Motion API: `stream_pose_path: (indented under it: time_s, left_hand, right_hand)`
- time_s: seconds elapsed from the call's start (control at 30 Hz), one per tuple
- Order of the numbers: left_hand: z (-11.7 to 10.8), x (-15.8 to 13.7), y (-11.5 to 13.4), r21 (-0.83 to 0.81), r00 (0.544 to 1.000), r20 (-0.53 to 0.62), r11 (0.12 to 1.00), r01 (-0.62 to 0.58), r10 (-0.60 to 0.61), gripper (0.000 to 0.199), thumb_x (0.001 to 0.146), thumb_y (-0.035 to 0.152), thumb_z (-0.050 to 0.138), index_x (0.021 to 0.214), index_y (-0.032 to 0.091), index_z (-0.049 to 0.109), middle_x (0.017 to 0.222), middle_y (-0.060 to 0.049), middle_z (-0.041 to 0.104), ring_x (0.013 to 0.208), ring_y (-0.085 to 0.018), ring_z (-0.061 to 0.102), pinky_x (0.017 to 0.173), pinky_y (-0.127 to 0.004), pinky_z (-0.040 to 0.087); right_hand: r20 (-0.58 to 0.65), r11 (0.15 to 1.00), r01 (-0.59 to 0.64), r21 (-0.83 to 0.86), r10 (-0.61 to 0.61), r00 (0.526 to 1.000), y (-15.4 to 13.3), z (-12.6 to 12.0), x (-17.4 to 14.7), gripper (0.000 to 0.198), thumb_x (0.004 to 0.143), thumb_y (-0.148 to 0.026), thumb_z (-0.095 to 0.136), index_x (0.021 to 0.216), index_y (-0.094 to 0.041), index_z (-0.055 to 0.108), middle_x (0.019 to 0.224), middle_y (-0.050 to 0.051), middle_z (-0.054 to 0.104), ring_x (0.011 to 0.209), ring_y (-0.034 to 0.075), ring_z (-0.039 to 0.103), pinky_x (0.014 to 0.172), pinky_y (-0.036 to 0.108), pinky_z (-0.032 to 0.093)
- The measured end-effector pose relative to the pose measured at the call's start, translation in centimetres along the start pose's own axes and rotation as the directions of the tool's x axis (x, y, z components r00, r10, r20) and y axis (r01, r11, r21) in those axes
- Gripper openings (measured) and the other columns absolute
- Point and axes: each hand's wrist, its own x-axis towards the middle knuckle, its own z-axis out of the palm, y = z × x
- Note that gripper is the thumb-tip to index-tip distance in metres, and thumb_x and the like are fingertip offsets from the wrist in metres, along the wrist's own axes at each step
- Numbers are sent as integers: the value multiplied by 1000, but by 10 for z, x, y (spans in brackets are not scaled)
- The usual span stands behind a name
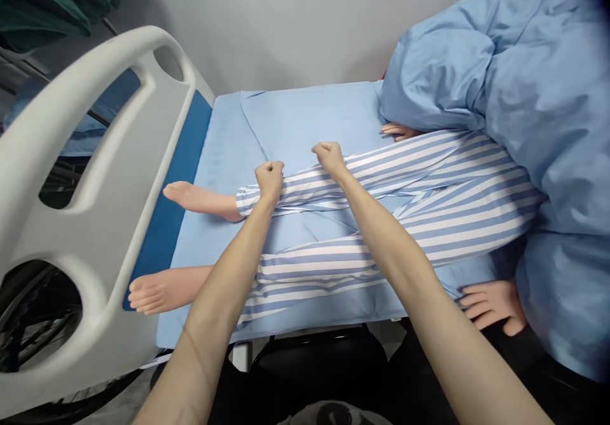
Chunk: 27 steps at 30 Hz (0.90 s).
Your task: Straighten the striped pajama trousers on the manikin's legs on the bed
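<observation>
A mannequin's legs in blue-and-white striped trousers [457,225] lie stretched out on the bed. Its bare far foot [203,199] and near foot [164,290] point left. My left hand [269,180] is closed in a fist at the far leg's lower shin, just above the trouser cuff. Farther up the same leg, around the knee, my right hand [330,157] also makes a fist. Neither fist shows anything inside it, and the cloth beside them is not pulled up. Whether the fists press on the leg or hover over it, I cannot tell.
A white-and-blue bed end board [114,177] rises at the left. Light-blue sheet [295,110] covers the mattress. A bunched blue quilt [538,94] covers the mannequin's upper body; its hands [495,304] poke out. A black chair [319,361] stands below the near edge.
</observation>
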Motion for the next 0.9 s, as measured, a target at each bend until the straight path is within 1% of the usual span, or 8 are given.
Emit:
stream_pose_path:
  time_s: [0.1,0.27,0.43,0.5,0.57,0.73,0.83,0.9]
  left_hand:
    - [17,-3,14,-86,1000,-5,996,2,-2,39,76,15,59,49,20,31,47,6,30,45,-7,27,46,-22,24]
    - [60,-10,26,-166,992,122,986,25,-4,40,83,23,59,51,20,34,48,5,30,44,-8,29,47,-24,25]
    - [71,-15,15,-102,989,145,995,2,13,42,82,20,63,52,20,33,49,5,29,48,-9,32,50,-25,27]
    - [76,-13,17,-102,987,156,995,-18,34,42,82,22,65,54,20,33,51,5,28,49,-9,33,50,-25,27]
    - [88,-12,21,-107,979,187,993,-56,76,41,82,24,67,57,20,35,52,5,29,50,-9,35,51,-24,29]
    - [124,-14,13,-93,968,228,992,-84,104,39,83,30,69,61,20,38,56,5,33,53,-9,38,54,-24,32]
    - [128,-12,3,-109,972,228,993,-38,62,39,83,30,70,62,20,38,57,4,33,55,-9,40,55,-24,33]
    - [124,-11,0,-121,971,235,992,-22,50,38,82,29,71,63,20,39,58,3,35,57,-10,43,57,-24,34]
  right_hand:
    - [-52,997,-45,58,48,998,10,-15,-2,38,82,-21,53,52,-20,30,48,-6,24,49,7,25,50,24,21]
    - [-64,1000,14,24,-12,998,10,-18,10,38,85,-27,54,55,-20,32,51,-5,28,50,7,29,50,22,25]
    - [-168,983,171,-71,-181,969,16,-74,36,39,91,-33,52,59,-20,34,56,-5,25,52,6,31,50,20,25]
    - [-222,976,197,-92,-213,952,25,-94,38,39,91,-30,54,59,-20,34,56,-6,25,53,6,30,51,19,26]
    - [-224,977,189,-103,-208,952,31,-102,37,39,91,-25,55,58,-19,35,55,-7,26,53,5,30,52,19,27]
    - [-219,977,73,-198,-117,969,7,-115,47,41,89,-11,55,52,-17,38,49,-9,29,50,2,28,52,20,24]
    - [-296,970,101,-220,-165,941,-12,-147,66,41,85,-7,59,52,-17,37,47,-10,29,47,-1,28,49,18,22]
    - [-330,972,115,-206,-180,927,-15,-176,71,35,88,-9,52,59,-19,36,46,-12,27,42,-1,28,48,18,22]
